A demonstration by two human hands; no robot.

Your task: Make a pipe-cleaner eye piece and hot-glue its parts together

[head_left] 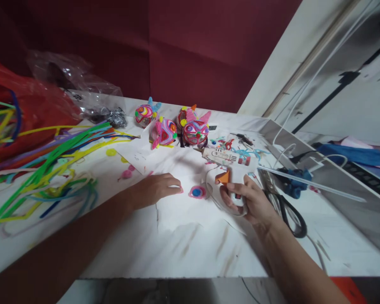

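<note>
My right hand (251,197) grips a white hot glue gun (221,156) by its handle, near the orange trigger (223,177). The gun's nozzle points up and to the left, and a long clear glue stick (316,185) juts from its rear. My left hand (156,190) rests low over a white paper sheet (180,215), its fingertips pinched together at a small pink bit that I cannot make out clearly. Just right of those fingertips, a pink oval with a blue centre (196,192) lies flat on the paper, touched by neither hand.
Several colourful fish-like ornaments (196,132) stand at the back. Pipe cleaners (57,156) and a red plastic bag (28,97) fill the left side. Black-handled scissors (293,215) lie beside my right wrist. Scraps (229,144) and a cord lie near a raised right edge (329,185).
</note>
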